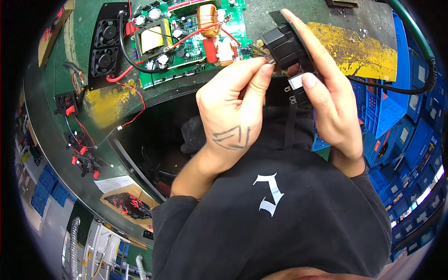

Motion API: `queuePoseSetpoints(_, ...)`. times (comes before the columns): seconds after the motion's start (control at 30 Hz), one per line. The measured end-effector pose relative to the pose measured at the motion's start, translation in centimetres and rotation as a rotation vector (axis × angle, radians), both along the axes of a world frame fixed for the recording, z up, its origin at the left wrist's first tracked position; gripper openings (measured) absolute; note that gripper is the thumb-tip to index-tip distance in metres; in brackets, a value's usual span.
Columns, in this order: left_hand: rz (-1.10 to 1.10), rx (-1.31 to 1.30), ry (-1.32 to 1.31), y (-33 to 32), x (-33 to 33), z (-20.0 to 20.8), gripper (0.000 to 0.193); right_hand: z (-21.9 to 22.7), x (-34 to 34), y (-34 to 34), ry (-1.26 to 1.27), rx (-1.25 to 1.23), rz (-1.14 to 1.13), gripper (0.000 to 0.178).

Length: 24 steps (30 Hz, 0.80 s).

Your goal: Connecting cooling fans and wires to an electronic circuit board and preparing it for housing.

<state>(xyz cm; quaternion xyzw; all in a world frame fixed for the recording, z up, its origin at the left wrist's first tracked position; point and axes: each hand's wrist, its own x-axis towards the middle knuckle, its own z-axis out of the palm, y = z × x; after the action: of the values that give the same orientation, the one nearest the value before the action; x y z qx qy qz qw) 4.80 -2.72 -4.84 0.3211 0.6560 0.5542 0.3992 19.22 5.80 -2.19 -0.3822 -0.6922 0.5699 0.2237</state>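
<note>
My right hand [333,105] grips a black plastic panel [303,44] with blocky socket housings [282,42] on its back. A smaller black part with metal tabs [292,99] and a white label sits under my right thumb. My left hand [233,95] is closed in a pinch at a metal terminal beside the upper housing; thin dark wires [254,50] run from the circuit board toward those fingertips. Whether a wire end is between them is hard to make out. The green circuit board [189,70], with a copper coil [207,21] and a yellow transformer [152,38], lies just beyond my left hand.
Left of the board stands a black panel with two fans [106,50], wired in red and black. Several small black-and-red wired parts [84,161] lie along the left bench. A cardboard box [128,205] is lower left, blue crates [396,112] right, a green hose [417,35] upper right.
</note>
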Motion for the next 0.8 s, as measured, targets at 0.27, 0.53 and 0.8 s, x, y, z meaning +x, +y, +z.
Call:
queuePoseSetpoints(0.27, -0.13, 0.269, 0.299, -2.1, -1.9, 0.5, 0.06, 4.0, -2.0, 3.4, 0.042, -0.465, -0.241, 0.08)
queuePoseSetpoints(0.53, -0.304, 0.458, -0.401, -1.7, -3.7, -1.7, 0.043, 1.2, -0.9, 1.7, 0.123, -0.395, -0.138, 0.08)
queuePoseSetpoints(0.8, -0.159, 0.666, 0.499, 0.7, -2.9, -2.6, 0.031, 1.7, -1.6, 1.2, 0.141, -0.439, -0.154, 0.078)
